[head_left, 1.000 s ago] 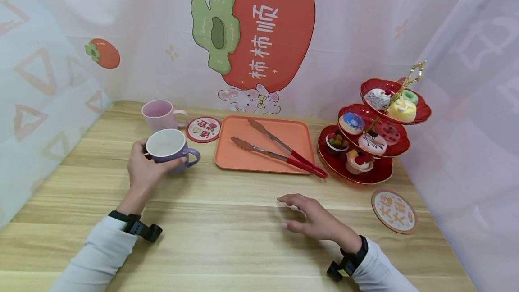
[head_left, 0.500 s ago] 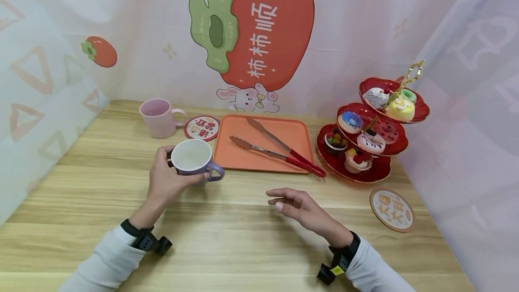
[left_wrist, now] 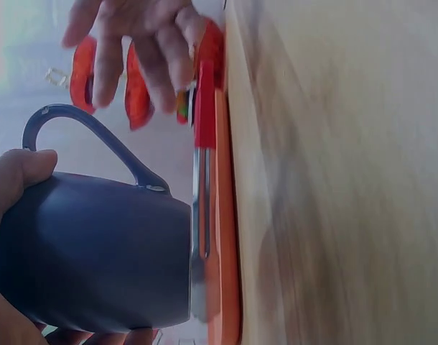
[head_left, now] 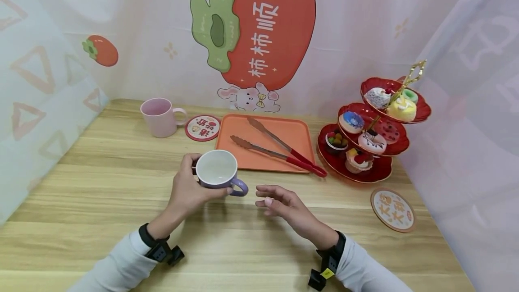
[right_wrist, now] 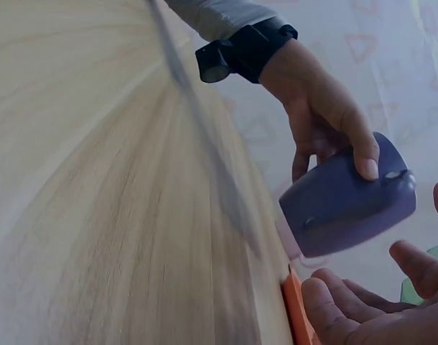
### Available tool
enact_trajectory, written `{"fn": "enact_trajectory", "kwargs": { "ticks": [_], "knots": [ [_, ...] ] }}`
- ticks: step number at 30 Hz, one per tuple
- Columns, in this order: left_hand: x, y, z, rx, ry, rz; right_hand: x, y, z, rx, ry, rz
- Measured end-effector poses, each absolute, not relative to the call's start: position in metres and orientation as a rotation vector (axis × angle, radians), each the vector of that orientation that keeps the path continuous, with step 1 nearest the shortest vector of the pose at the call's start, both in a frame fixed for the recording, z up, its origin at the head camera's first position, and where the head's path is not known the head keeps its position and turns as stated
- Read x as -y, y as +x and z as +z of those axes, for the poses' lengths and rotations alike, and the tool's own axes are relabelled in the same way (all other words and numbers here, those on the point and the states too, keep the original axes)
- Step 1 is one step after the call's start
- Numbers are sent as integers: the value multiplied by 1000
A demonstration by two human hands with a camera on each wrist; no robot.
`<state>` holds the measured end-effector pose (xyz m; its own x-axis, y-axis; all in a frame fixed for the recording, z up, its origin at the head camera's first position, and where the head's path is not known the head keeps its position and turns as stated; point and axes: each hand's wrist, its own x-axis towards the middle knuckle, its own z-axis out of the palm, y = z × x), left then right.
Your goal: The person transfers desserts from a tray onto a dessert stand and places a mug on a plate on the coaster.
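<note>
My left hand (head_left: 188, 193) grips a purple mug (head_left: 217, 169) with a white inside, its thumb near the handle and its fingers round the far side. The mug is upright and raised off the table, as the gap beneath it in the right wrist view shows. Its handle (left_wrist: 97, 129) points toward my right hand (head_left: 289, 211). That hand holds nothing; its loosely bent fingers are a short way to the right of the handle, apart from it.
Behind the mug lies an orange tray (head_left: 263, 165) with red-handled tongs (head_left: 279, 148) across it. A pink mug (head_left: 160, 120) and a round coaster (head_left: 202, 128) are back left. At right stand a three-tier red cake stand (head_left: 377, 175) with pastries and another coaster (head_left: 392, 210).
My left hand has carried the purple mug right and nearer to me, from beside the pink mug to in front of the tray. The right hand has shifted left toward the handle.
</note>
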<state>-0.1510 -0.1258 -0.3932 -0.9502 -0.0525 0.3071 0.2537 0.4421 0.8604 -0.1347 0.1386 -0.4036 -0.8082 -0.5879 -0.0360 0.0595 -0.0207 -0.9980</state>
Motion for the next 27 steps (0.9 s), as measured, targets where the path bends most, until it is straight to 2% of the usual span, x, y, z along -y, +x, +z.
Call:
{"fn": "enact_trajectory", "kwargs": {
  "ticks": [8, 27],
  "knots": [
    [110, -144, -399, 2424, -239, -1527, -125, -132, -401, -1689, -427, -1913],
    [98, -142, -408, 2472, -291, -1520, -118, -130, -398, -1752, -428, -1891]
  ]
}}
